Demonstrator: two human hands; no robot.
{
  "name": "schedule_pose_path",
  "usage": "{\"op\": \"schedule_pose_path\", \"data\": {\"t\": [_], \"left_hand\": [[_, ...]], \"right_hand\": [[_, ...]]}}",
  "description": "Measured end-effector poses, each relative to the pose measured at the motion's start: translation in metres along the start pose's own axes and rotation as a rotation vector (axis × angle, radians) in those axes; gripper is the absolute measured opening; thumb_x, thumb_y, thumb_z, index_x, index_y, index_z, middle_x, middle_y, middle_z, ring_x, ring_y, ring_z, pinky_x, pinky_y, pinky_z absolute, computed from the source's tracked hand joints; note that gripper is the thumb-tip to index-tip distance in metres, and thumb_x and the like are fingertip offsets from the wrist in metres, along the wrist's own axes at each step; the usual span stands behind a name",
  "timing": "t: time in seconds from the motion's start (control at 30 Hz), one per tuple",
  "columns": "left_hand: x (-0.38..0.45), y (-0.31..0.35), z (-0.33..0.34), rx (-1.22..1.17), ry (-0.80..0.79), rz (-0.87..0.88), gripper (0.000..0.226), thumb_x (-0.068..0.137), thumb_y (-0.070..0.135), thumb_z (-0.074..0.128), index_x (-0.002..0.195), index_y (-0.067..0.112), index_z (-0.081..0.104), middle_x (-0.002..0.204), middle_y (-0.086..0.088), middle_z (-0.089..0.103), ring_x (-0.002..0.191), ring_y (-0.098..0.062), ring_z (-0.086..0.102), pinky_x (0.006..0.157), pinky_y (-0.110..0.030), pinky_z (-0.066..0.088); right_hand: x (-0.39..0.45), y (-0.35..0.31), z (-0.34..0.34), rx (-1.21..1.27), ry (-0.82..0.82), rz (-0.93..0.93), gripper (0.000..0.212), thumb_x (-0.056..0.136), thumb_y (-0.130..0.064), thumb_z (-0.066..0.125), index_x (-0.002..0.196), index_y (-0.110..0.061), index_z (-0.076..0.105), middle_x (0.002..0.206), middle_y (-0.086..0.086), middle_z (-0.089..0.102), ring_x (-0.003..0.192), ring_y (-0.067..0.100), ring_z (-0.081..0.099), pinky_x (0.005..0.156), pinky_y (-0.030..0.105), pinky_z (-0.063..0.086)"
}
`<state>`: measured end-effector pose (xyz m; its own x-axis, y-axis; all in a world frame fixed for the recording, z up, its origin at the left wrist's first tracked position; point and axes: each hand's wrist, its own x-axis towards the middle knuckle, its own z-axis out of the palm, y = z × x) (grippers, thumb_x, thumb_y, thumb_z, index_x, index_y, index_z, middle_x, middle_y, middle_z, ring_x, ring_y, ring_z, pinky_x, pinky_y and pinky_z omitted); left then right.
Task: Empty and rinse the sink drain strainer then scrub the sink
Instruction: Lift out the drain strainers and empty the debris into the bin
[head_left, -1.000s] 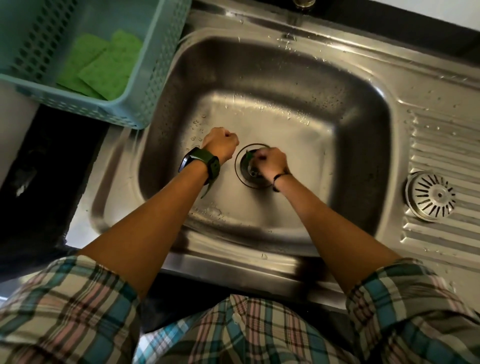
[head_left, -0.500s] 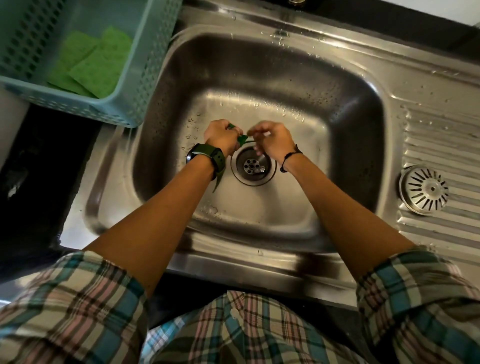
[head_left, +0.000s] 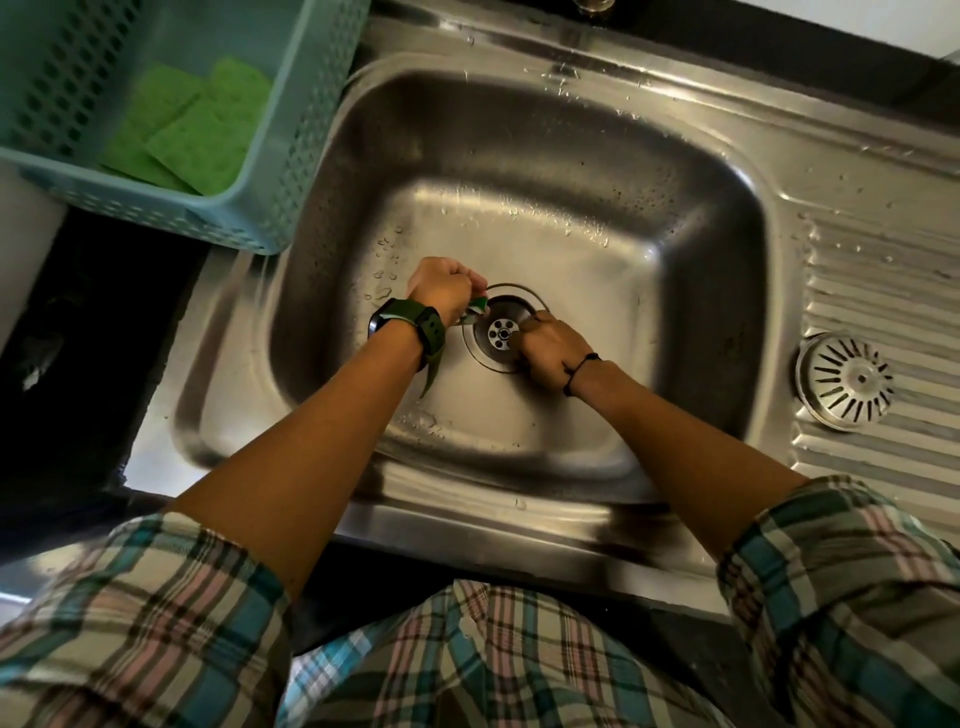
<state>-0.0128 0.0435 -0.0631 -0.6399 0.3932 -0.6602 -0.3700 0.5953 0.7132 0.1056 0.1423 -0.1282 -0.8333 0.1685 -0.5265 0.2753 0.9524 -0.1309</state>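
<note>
The drain (head_left: 503, 330) sits at the bottom of the steel sink (head_left: 519, 156), its perforated centre uncovered. The left hand (head_left: 447, 293) hovers just beside the drain's rim, on the side toward the basket, its fingers curled tight around small green scraps (head_left: 478, 307) that poke out toward the drain. The right hand (head_left: 553, 349) rests at the opposite edge of the drain, partly over its rim, fingers bent with the tips at the drain opening; whether they pinch anything I cannot tell. The strainer (head_left: 845, 381) lies on the ribbed drainboard, well apart from the drain and from both hands. A teal basket (head_left: 291, 171) holding green scouring pads (head_left: 197, 130) stands beyond the sink's far corner from the strainer.
</note>
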Motion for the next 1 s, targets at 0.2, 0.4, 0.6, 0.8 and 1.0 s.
{"op": "schedule_pose_path", "data": {"t": [0.2,0.4,0.6,0.8,1.0], "left_hand": [[-0.007,0.004,-0.003,-0.052,-0.052,-0.009,0.029,0.087,-0.007,0.039,0.078,0.01,0.061,0.086,-0.007,0.065,0.086,-0.023,0.064,0.08,-0.034,0.053],[-0.034,0.023,-0.003,-0.468,-0.228,-0.073,0.036,0.086,-0.01,0.037,0.11,0.004,0.06,0.098,-0.013,0.061,0.085,-0.025,0.061,0.057,-0.029,0.055],[-0.068,0.032,-0.011,-0.755,-0.332,-0.01,0.047,0.085,-0.004,0.029,0.125,0.007,0.05,0.101,-0.008,0.063,0.086,-0.019,0.06,0.055,-0.025,0.051],[-0.122,0.029,-0.046,-0.892,-0.21,0.134,0.049,0.089,0.009,0.035,0.137,0.02,0.036,0.091,-0.005,0.061,0.073,-0.014,0.062,0.049,-0.022,0.048],[-0.197,-0.01,-0.103,-1.069,0.023,0.326,0.058,0.09,0.009,0.04,0.143,0.026,0.022,0.132,-0.011,0.051,0.089,-0.017,0.062,0.054,-0.023,0.053]], "right_hand": [[-0.013,-0.012,-0.051,1.328,0.32,0.314,0.022,0.084,0.008,0.055,0.079,-0.011,0.063,0.071,0.007,0.063,0.049,0.002,0.057,0.049,0.02,0.048],[-0.03,-0.034,-0.088,1.447,0.396,0.221,0.023,0.081,0.006,0.061,0.072,-0.015,0.058,0.073,0.001,0.06,0.046,0.004,0.055,0.042,0.015,0.045],[-0.042,-0.063,-0.106,1.209,0.619,0.256,0.019,0.078,-0.005,0.064,0.082,-0.021,0.055,0.081,-0.007,0.057,0.076,0.007,0.056,0.06,0.015,0.051],[-0.07,-0.112,-0.136,1.41,0.468,0.082,0.029,0.079,0.007,0.056,0.091,-0.018,0.064,0.092,0.006,0.065,0.091,0.021,0.064,0.074,0.036,0.057],[-0.108,-0.19,-0.154,1.269,0.286,-0.342,0.037,0.073,0.011,0.057,0.068,-0.026,0.062,0.076,-0.003,0.064,0.08,0.021,0.063,0.075,0.042,0.055]]}}
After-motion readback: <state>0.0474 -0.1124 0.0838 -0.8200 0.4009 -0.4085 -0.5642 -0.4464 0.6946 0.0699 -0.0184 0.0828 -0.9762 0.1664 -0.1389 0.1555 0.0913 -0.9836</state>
